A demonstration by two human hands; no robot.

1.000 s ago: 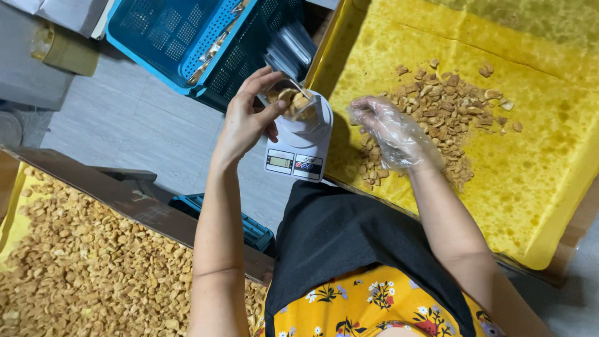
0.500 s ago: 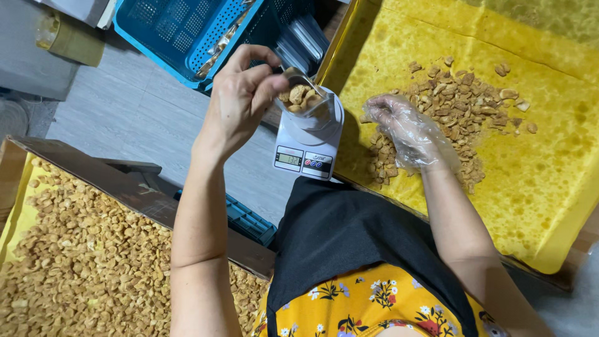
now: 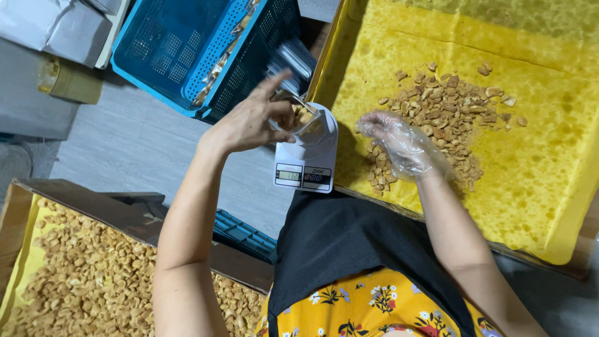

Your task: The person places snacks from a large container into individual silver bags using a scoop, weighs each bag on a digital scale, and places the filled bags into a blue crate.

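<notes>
Head view: left hand (image 3: pixel 246 122) pinching part-filled clear pouch (image 3: pixel 306 122) on white scale (image 3: pixel 306 165) — gloved right hand (image 3: pixel 402 143) loosely curled over nut pile (image 3: pixel 437 115), plenty unbagged.

We saw a yellow-lined tray (image 3: pixel 549 187) carrying a loose heap of nuts (image 3: pixel 437 118), a white scale (image 3: pixel 307 163) at its edge, blue baskets (image 3: pixel 187 50) on the grey floor (image 3: pixel 137 150), and another nut-filled tray (image 3: pixel 25 249) nearby.

glossy plastic glove (image 3: pixel 405 146), perforated plastic crate (image 3: pixel 187 50), oily paper (image 3: pixel 549 125)
</notes>
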